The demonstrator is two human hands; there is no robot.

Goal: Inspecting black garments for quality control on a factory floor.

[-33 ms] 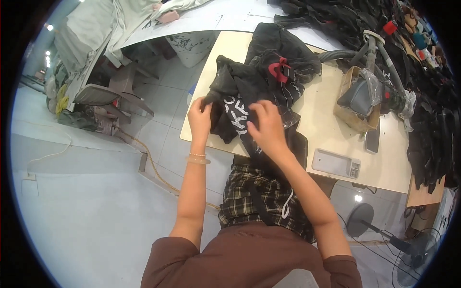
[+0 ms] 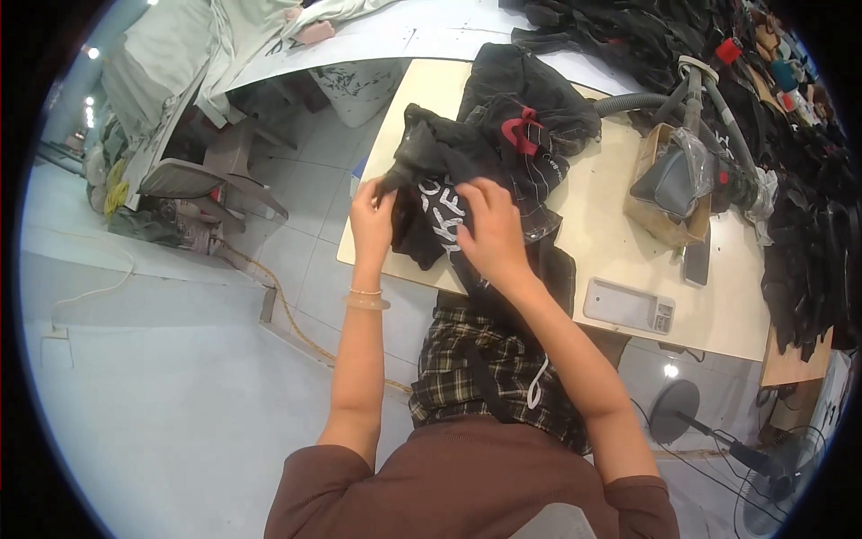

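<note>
A black garment (image 2: 429, 160) with white lettering lies bunched across the left part of the cream table (image 2: 628, 265). At its left edge, my left hand (image 2: 373, 212) pinches a fold of the dark cloth between thumb and fingertips. My right hand (image 2: 492, 226) is over the lettering, thumb and fingers apart and slightly bent; whether the fingertips touch the cloth I cannot tell. Behind and to the right, another heap of dark clothing (image 2: 507, 76) carries a red loop-shaped piece (image 2: 521, 132). Dark cloth also hangs over the near table edge toward my lap.
To the right stand a cardboard box (image 2: 663, 225) with a grey object inside, and a ribbed hose (image 2: 624, 103) by a metal stand. A grey tray (image 2: 628, 306) lies near the front edge. Dark garments (image 2: 808, 269) hang at far right; a chair (image 2: 211, 180) is at left.
My right hand has shifted slightly left over the lettering. The left hand has moved very slightly left, still pinching the cloth.
</note>
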